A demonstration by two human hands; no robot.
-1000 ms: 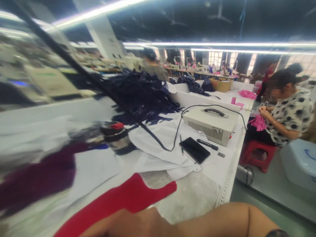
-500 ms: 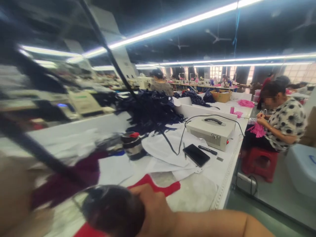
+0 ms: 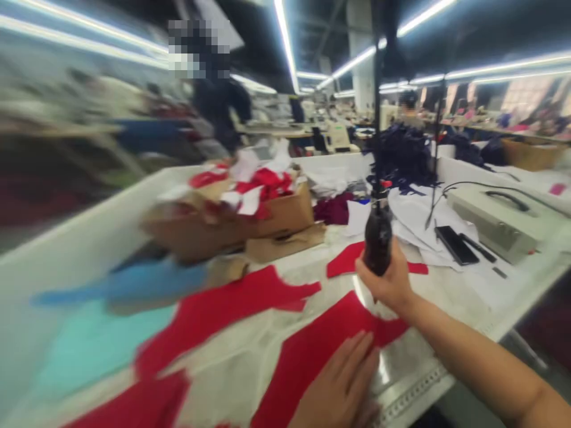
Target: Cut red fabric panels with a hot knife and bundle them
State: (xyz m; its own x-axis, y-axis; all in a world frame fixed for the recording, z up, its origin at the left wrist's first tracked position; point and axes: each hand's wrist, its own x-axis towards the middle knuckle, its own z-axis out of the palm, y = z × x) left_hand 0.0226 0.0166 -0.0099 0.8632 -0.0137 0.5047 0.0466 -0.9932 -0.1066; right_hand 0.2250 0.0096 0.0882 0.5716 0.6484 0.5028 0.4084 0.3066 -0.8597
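Right hand (image 3: 386, 282) is clenched around a dark cylindrical handheld tool (image 3: 377, 241), which stands upright in the fist, with a black cord (image 3: 377, 119) rising straight from its top. Its lower end is hidden by the fingers, so I cannot tell what tip it has. The tool is held above the desk (image 3: 491, 303), in front of a small red fabric piece (image 3: 350, 261), and it is not clear that the two touch. Left hand (image 3: 336, 383) is released, resting palm-down with fingers extended on a larger red fabric piece (image 3: 321, 348) near the desk's near edge. A shiny metal plate (image 3: 379, 368) shows just beside that hand, and a perforated metal strip (image 3: 413, 386) runs along the edge. Another red fabric piece (image 3: 232, 309) lies to the left on the pale desk top. Farther back sits a cardboard box (image 3: 276, 211) filled with red and white scraps. A blurred blue cloth (image 3: 156, 282) and a turquoise sheet (image 3: 89, 339) lie at left. To the right are white paper (image 3: 423, 223), a black phone (image 3: 452, 244), a beige power unit (image 3: 495, 223) and a heap of navy strips (image 3: 401, 157). A co-worker (image 3: 218, 101) stands, blurred, beyond the desk.
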